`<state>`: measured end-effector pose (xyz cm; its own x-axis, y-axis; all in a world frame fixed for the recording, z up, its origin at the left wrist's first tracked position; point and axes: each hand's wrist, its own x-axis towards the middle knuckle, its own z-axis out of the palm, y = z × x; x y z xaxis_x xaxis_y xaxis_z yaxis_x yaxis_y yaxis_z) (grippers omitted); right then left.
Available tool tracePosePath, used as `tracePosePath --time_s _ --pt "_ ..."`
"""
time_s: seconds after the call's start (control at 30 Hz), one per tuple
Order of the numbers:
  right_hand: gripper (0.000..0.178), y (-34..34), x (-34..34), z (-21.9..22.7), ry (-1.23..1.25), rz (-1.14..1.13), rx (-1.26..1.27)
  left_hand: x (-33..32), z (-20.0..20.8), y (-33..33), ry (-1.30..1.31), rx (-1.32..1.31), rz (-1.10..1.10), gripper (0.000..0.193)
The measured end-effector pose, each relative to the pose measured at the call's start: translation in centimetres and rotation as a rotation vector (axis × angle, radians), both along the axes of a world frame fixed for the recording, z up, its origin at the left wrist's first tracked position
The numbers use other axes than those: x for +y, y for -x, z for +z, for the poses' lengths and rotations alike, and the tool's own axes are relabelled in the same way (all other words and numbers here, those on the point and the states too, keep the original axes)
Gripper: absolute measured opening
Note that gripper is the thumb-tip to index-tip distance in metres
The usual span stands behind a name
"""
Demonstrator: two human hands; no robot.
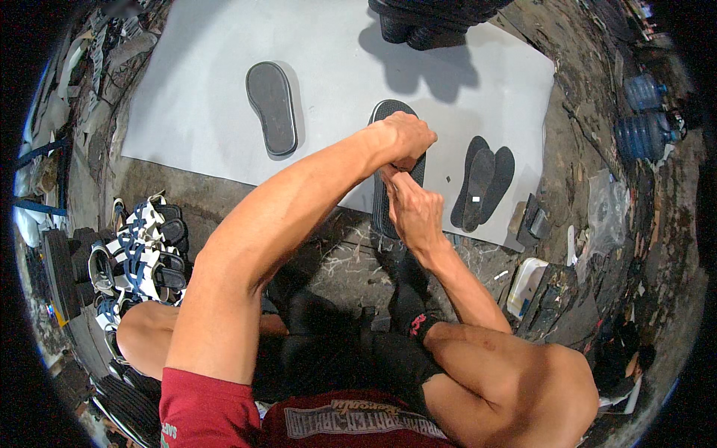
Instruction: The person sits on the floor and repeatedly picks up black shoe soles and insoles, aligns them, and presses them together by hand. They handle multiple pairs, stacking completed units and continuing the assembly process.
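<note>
A black textured shoe sole (382,110) with a pale line round its edge lies under both my hands near the front edge of a light grey sheet (194,97). My left hand (409,140) is closed in a fist over the sole's upper half. Just below it, my right hand (415,209) is closed too, its fingertips close to the left hand. What the fingers grip is hidden. To the left rests a single dark sole (276,112). On the right, several flat black insoles (480,183) overlap, the top one carrying a small white square.
A pile of black soles (433,22) stands at the far edge of the sheet. Several white and navy sandals (146,246) crowd the floor at left. At right are blue water bottles (644,134), a clear plastic bag (606,209) and a white tray (527,287).
</note>
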<state>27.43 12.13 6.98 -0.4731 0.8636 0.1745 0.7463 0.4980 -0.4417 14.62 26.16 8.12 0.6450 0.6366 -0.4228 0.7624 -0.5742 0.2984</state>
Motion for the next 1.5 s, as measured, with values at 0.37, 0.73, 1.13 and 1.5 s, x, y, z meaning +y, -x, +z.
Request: tracePosePath --time_s 0.37,0.73,1.13,1.5 --pt "0.035 -4.4 -7.4 2.9 0.138 0.156 0.099 -1.0 3.1 0.3 0.117 0.028 -0.004 0.112" --pt "0.010 -7.4 -6.3 2.9 0.241 -0.006 0.165 -1.1 1.9 0.8 0.088 -0.047 0.021 0.115" --pt "0.014 -7.4 -2.7 2.4 0.248 -0.083 0.236 -2.0 1.6 1.6 0.027 -0.096 0.031 0.112" --pt "0.038 -5.4 2.0 -0.7 0.345 -0.354 0.344 -18.3 -1.8 0.4 -0.391 -0.848 0.847 0.142"
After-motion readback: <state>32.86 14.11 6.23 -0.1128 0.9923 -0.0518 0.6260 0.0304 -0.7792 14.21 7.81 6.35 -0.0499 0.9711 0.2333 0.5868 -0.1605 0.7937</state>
